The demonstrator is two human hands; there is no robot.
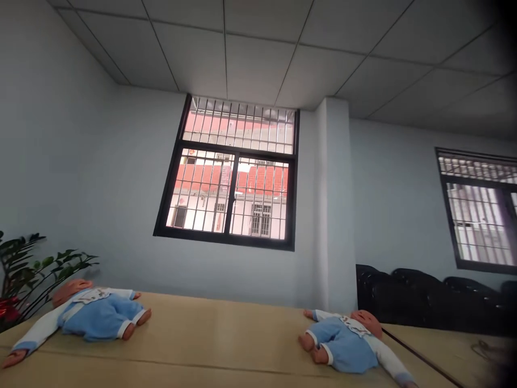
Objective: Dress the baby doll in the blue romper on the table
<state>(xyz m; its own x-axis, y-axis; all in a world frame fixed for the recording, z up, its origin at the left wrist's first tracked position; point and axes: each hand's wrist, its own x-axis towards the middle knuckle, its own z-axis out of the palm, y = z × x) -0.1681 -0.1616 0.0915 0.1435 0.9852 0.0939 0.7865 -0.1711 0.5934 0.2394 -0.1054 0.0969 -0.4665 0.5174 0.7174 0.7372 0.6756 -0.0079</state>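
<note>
Pale grey walls [133, 178] and a panelled ceiling [258, 64] enclose the room. On the far wall is a dark-framed barred window [233, 183], with red and pink building fronts visible outside; right of it stands a square pillar [338, 205]. Farther right are a second window [480, 221] and, below it, a row of black chairs [424, 296]. At the left, a leafy plant [52, 264] rises beside the table, with something red at its base.

Across the near side runs a light wooden table [222, 334], its top crossed by a seam. Two dolls in blue-and-white clothing lie on it, well apart. The left doll [95, 318] has its head to the left, its feet toward the middle and one arm stretched toward the near left. The right doll [347, 345] lies the opposite way: head to the right, feet toward the middle, one arm reaching toward the near right. A dark strip [420, 357] runs from beside its head toward the near right corner.

Left hand and right hand are both out of view; whether either is released, clenched or grasping cannot be told.
</note>
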